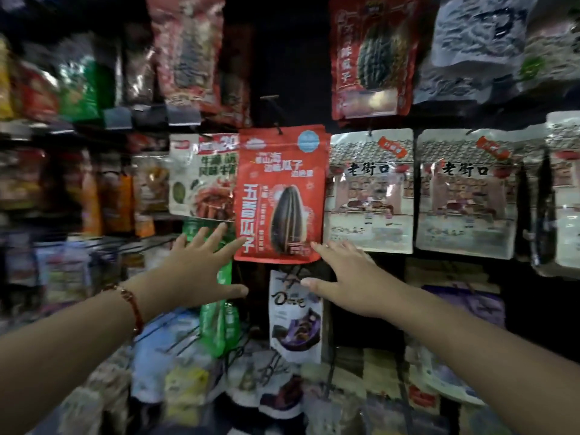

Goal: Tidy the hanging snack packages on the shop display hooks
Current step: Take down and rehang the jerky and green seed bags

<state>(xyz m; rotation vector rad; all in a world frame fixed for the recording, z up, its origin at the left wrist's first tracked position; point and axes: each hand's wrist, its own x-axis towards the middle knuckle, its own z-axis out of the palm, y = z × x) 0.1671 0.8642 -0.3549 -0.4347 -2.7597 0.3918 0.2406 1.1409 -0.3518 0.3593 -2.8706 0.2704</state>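
Note:
A red sunflower-seed package (280, 196) hangs from a display hook (278, 129) in the middle of the rack. My left hand (201, 271) reaches up with straight, spread fingers, its fingertips at the package's lower left corner. My right hand (345, 277) is spread the same way, fingertips at the lower right corner. Neither hand grips anything. A red bracelet sits on my left wrist.
Two white packages (368, 189) (467, 196) hang to the right, a white-and-red one (201, 174) to the left. A green packet (219, 315) and a chocolate packet (295, 318) hang below. More red and grey bags (373, 54) fill the upper row; shelves of snacks stand at left.

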